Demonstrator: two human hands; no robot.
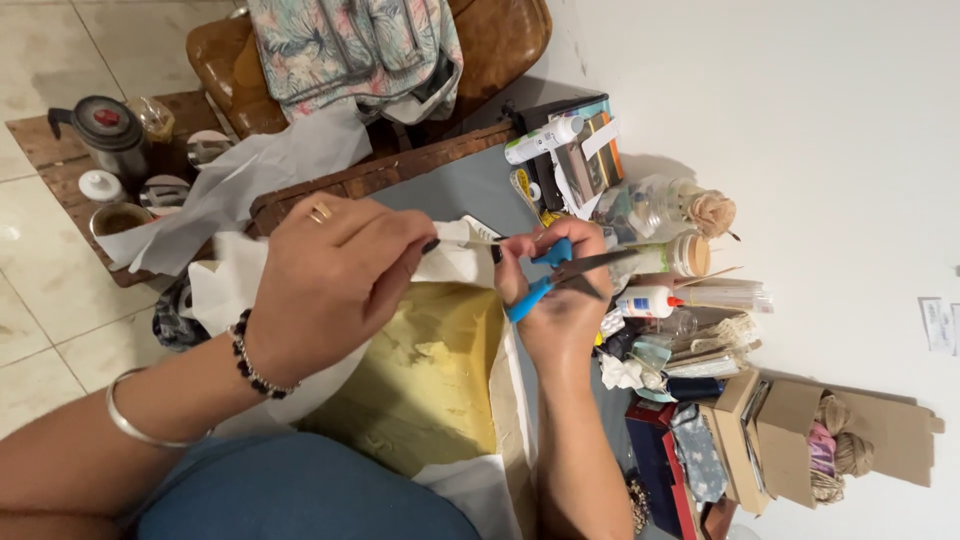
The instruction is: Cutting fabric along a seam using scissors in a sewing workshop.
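Note:
My right hand (555, 300) grips blue-handled scissors (560, 272), blades pointing right and slightly up. My left hand (335, 275), with a ring and a beaded bracelet, pinches the edge of a white paper sheet (455, 255) just left of the scissors. Below both hands lies a yellow sheet (430, 370) on white paper over my lap. The two hands are nearly touching at the paper's edge.
Along the wall on the right sit a glue bottle (648, 301), jars (660, 205), a stack of books (585, 150), lace and an open cardboard box with yarn (835, 445). A low wooden table with a kettle (108, 130) stands left, a cushioned chair with a floral bag (350, 50) behind.

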